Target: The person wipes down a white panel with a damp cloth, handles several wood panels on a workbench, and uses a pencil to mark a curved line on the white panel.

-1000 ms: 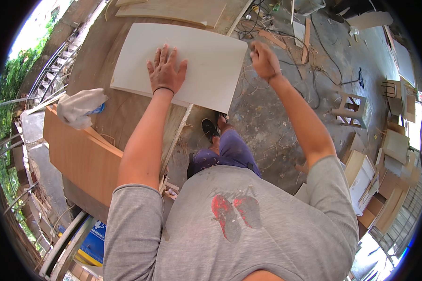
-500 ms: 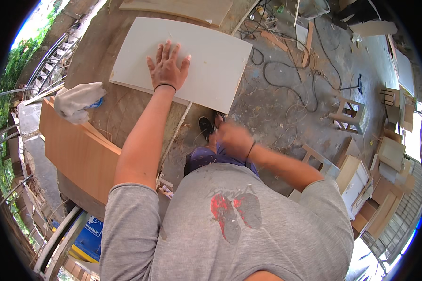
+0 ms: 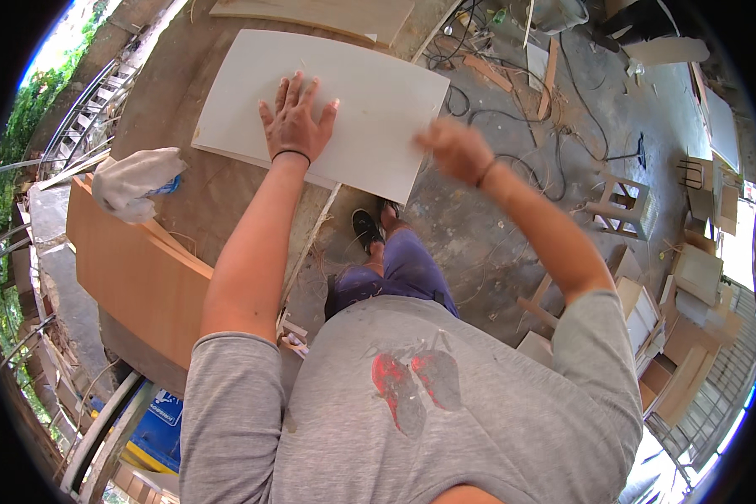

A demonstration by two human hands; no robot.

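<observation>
A white rectangular board (image 3: 370,109) lies on the brown worktable, its right end reaching past the table's edge. My left hand (image 3: 296,126) rests flat on its upper face, fingers spread, with a dark band round the wrist. My right hand (image 3: 458,149) is at the board's right edge, smeared by motion. Its fingers look curled together; whatever they may hold is hidden. Under the white board's near side, the edge of another panel shows.
A wood-grain panel (image 3: 134,273) and a pale crumpled cloth (image 3: 134,185) are at left. Another board (image 3: 319,17) lies at the far side. Dark cables (image 3: 512,122) and wood scraps litter the floor at right, near a small stool (image 3: 626,206) and stacked panels (image 3: 689,336).
My right hand has moved up and away from me, from near my thigh to the board's right edge. My left hand stays flat on the board.
</observation>
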